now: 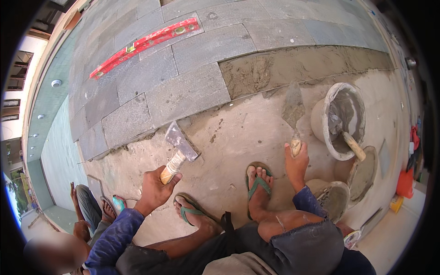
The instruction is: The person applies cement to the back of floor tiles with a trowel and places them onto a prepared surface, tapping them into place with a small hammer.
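My left hand (159, 188) grips the wrapped wooden handle of a hatchet-like hammer (179, 142), its metal head raised over the bare screed. In my right hand (297, 162) is a mortar-coated pointed trowel (293, 107), angled toward a strip of wet mortar (275, 68) beside the grey paving tiles (183, 91). Just right of the trowel stands a round bucket (323, 119), crusted with mortar and with a second wooden-handled tool (355, 146) in it.
A red spirit level (142, 46) lies on the tiles. A co-worker (85, 215) sits at lower left, near a small teal tool (120, 203). More mortar containers (334, 204) stand by my right leg. A teal pool edge (52, 98) runs along the left.
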Tool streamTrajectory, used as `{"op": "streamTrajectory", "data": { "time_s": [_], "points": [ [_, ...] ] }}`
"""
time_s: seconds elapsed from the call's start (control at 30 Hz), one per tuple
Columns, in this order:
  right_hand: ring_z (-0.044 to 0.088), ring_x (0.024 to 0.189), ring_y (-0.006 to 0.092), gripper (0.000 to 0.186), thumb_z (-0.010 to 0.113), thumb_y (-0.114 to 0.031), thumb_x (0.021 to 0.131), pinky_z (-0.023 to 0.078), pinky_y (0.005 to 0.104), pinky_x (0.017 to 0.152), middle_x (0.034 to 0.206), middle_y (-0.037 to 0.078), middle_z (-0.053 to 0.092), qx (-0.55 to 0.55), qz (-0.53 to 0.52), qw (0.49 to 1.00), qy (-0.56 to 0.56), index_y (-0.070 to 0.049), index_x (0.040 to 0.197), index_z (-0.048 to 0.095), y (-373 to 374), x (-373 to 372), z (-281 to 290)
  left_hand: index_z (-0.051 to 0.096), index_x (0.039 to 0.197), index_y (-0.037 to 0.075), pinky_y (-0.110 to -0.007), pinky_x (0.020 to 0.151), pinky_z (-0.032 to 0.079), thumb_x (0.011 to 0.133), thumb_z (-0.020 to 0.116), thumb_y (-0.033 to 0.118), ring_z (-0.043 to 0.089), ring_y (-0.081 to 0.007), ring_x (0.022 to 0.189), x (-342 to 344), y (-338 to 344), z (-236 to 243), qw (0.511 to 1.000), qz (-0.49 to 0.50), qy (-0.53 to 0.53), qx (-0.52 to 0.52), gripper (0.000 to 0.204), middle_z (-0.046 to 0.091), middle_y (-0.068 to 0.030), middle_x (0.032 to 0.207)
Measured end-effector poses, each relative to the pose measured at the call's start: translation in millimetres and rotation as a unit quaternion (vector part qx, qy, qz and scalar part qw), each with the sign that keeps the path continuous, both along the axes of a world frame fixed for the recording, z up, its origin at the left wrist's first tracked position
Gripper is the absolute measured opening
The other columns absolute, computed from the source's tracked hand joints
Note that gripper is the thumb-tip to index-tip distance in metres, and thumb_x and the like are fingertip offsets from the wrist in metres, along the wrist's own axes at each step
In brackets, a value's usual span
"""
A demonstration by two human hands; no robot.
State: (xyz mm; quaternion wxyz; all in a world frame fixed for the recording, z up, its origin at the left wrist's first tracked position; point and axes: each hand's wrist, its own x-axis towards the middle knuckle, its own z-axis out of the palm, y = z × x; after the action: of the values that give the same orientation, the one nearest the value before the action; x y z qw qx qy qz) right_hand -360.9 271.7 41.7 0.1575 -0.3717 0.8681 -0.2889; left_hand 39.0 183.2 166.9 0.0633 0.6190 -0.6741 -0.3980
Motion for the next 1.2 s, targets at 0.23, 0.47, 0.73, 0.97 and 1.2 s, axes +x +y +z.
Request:
{"op": "streamTrajectory", "data": {
  "time_s": [0.23, 0.47, 0.73, 0.97, 1.2],
  "points": [
    [0.064, 0.094, 0.0382, 0.048, 0.071, -0.023, 0.089, 0.049, 0.0440, 0.086, 0.104, 0.021, 0.065, 0.086, -0.058, 0.994, -0.015, 0.003, 0.124, 0.051, 40, 7, -21, 0.066, 0.081, 0.001, -0.044, 0.056, 0.050, 0.086, 0.074, 0.035, 0.063, -0.0374, 0.056, -7, 22, -8, 0.992, -0.098, 0.025, 0.070, 0.035, 0.061, -0.0194, 0.060],
    [0.063, 0.111, 0.0378, 0.065, 0.071, -0.022, 0.089, 0.051, 0.0452, 0.092, 0.128, 0.024, 0.058, 0.208, 0.287, 0.929, -0.109, 0.007, 0.139, 0.042, 1, 31, 57, 0.059, 0.100, 0.000, -0.049, 0.063, 0.052, 0.088, 0.071, 0.036, 0.065, -0.0427, 0.069, -23, 15, 3, 0.986, -0.151, 0.040, 0.063, 0.040, 0.065, -0.0219, 0.075],
    [0.067, 0.108, 0.0306, 0.052, 0.059, -0.038, 0.100, 0.055, 0.0438, 0.095, 0.117, 0.015, 0.064, 0.076, 0.153, 0.642, -0.747, 0.000, 0.132, 0.046, -26, 82, 83, 0.050, 0.124, -0.002, -0.048, 0.068, 0.053, 0.095, 0.062, 0.030, 0.066, -0.0405, 0.077, -68, 14, 3, 0.968, -0.241, 0.052, -0.053, 0.045, 0.063, -0.0201, 0.093],
    [0.065, 0.091, 0.0162, 0.018, 0.059, -0.018, 0.100, 0.055, 0.0344, 0.083, 0.107, 0.005, 0.064, 0.032, -0.015, 0.716, -0.697, -0.005, 0.113, 0.062, -19, 60, 92, 0.060, 0.123, 0.001, -0.048, 0.082, 0.052, 0.095, 0.053, 0.053, 0.065, -0.0355, 0.097, -105, -5, 5, 0.921, -0.382, -0.029, -0.063, 0.058, 0.063, -0.0186, 0.104],
    [0.064, 0.077, 0.0095, 0.016, 0.060, -0.021, 0.101, 0.052, 0.0244, 0.068, 0.091, 0.002, 0.069, -0.054, -0.039, 0.845, -0.530, -0.006, 0.099, 0.066, -2, 4, 109, 0.066, 0.105, 0.006, -0.046, 0.086, 0.048, 0.088, 0.068, 0.027, 0.057, -0.0290, 0.110, -108, -131, -50, 0.859, -0.380, -0.269, -0.214, 0.027, 0.061, -0.0127, 0.110]
  ]
}}
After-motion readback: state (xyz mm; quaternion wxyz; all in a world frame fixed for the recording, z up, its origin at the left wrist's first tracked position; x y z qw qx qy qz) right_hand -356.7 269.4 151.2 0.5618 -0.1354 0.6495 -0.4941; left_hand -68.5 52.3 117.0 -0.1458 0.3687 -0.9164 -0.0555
